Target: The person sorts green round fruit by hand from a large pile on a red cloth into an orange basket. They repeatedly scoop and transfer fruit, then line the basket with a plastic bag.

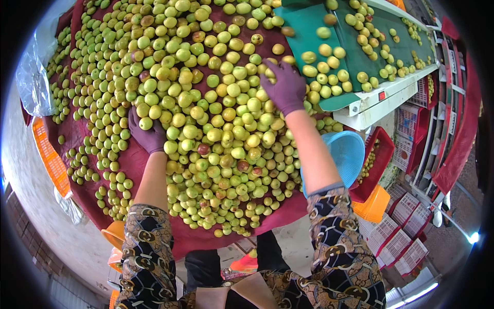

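Note:
A large heap of yellow-green jujube fruits (227, 135) covers a dark red cloth (127, 158), some of them brown or reddish. My left hand (148, 133), in a purple glove, sits low among the fruits at the left; several lie against its fingers, which are partly hidden. My right hand (285, 85), gloved the same way, is over the fruits at the upper right, beside a green conveyor belt (347, 46). Its fingers are spread, with fruits under and between them. Near the belt's lower end, several fruits lie on the green sheet (305, 29), a few of them blurred.
Below the belt's white frame (386, 98) stand a blue plastic basket (345, 154), a red crate (376, 166) with fruits, and an orange container (372, 204). Stacked crates (401, 243) are at lower right. An orange basket (50, 156) and clear plastic (34, 81) border the left edge.

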### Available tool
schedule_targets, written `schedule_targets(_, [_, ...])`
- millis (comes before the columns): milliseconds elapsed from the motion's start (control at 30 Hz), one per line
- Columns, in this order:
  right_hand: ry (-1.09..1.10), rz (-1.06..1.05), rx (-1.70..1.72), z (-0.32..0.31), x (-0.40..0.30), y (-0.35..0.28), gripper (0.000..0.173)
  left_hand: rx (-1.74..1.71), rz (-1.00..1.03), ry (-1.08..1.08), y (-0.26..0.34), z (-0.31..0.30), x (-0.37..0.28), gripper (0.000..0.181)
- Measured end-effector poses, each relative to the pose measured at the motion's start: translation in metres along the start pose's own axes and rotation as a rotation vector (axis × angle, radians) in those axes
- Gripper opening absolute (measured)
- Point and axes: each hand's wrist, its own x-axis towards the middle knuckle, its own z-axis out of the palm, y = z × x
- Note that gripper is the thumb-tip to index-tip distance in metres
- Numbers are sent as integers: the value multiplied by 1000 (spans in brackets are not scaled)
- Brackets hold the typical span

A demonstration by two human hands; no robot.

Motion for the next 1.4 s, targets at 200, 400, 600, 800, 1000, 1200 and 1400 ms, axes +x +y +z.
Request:
schedule_targets(200, [-125, 190, 288, -8, -66, -26, 39, -6, 40, 13, -1, 0, 1, 62])
schedule_targets(400, [-146, 117, 385, -18, -151, -56, 41, 2, 11, -11, 0, 0, 2, 63])
schedule_targets(600, [-503, -26, 305, -58, -184, -74, 38, -13, -30, -37, -5, 1, -1, 71])
schedule_targets(800, [306, -377, 40, -26, 50, -21, 44, 6, -51, -42, -2, -1, -2, 75])
schedule_targets(1000, [-249, -198, -107, 20, 171, -24, 75, 27, -19, -24, -5, 0, -2, 72])
schedule_targets(1200, [-289, -152, -156, 29, 79, 0, 65, 8, -40, -34, -4, 2, -4, 72])
schedule_targets(1400, [-210, -157, 156, 12, -58, -22, 45, 35, -26, -37, -9, 0, -4, 74])
